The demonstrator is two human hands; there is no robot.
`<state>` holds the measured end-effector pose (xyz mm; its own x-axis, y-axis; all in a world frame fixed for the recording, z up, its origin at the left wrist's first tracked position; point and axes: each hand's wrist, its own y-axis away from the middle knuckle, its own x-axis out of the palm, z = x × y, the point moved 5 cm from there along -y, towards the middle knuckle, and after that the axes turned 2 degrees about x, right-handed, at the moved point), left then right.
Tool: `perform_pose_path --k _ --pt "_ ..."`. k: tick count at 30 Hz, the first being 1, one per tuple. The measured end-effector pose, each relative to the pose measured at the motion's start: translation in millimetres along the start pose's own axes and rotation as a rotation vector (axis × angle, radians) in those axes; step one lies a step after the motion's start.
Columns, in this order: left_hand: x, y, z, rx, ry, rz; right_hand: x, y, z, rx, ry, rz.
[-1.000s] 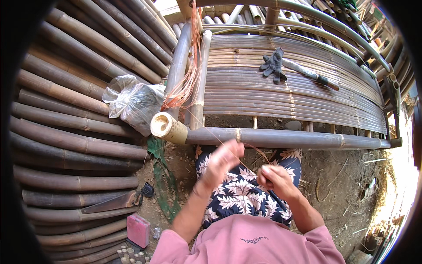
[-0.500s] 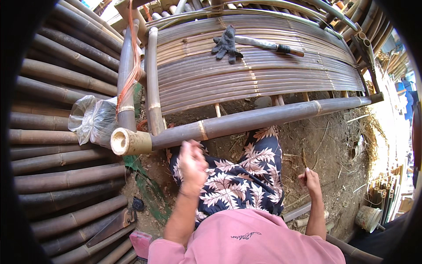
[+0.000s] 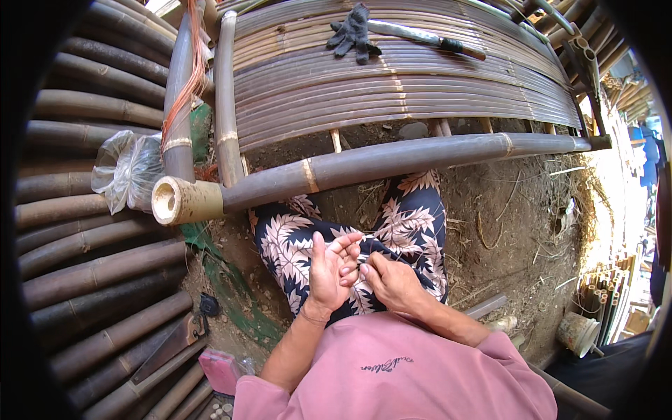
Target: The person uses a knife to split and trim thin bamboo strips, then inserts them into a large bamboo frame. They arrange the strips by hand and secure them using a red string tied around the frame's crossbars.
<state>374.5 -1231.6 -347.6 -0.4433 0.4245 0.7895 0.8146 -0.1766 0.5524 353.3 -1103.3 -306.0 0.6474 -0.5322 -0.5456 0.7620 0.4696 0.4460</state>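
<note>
Both hands are held together above my lap. My left hand [image 3: 332, 271] is turned palm up, its thumb held apart, its index finger stretched toward the right and the other fingers partly bent. No object shows in its palm. Close against its fingertips, my right hand [image 3: 396, 281] is closed in a pinch with its back upward. Anything between those fingers is too small or hidden to name. Beyond my knees lies a bamboo bench frame [image 3: 406, 157] with a slatted surface. On the slats rest a dark grey glove [image 3: 355, 35] and a long-bladed knife [image 3: 420, 35] with a dark-wrapped handle.
Bamboo poles [image 3: 105, 224] line the left side. A clear plastic bag [image 3: 128, 171] sits beside the bench's cut corner end. A handsaw [image 3: 164, 350], a tape measure [image 3: 208, 305] and a pink box [image 3: 220, 372] lie at lower left. A bucket [image 3: 578, 332] stands at right.
My left hand has turned palm up and shifted slightly right and nearer. My right hand has come in from the right to meet it. The bench sits higher in view.
</note>
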Motion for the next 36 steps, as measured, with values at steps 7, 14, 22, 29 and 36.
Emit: perform_pose_path --k 7,14,22,29,36 --pt "-2 -8 -5 -0.066 0.083 -0.061 14 12 -5 0.033 -0.158 0.074" --pt "-31 -1 -18 0.239 -0.278 -0.32 23 1 -15 0.037 -0.316 -0.052" --pt "6 15 6 0.24 -0.979 -0.064 25 -1 -13 -0.008 -0.151 0.033" --pt "-40 12 -52 0.306 0.297 -0.173 -64 37 -44 0.304 -0.875 -0.014" --pt "-49 41 -87 0.171 -0.174 -0.267 -251 88 -59 -0.19 -0.941 -1.217"
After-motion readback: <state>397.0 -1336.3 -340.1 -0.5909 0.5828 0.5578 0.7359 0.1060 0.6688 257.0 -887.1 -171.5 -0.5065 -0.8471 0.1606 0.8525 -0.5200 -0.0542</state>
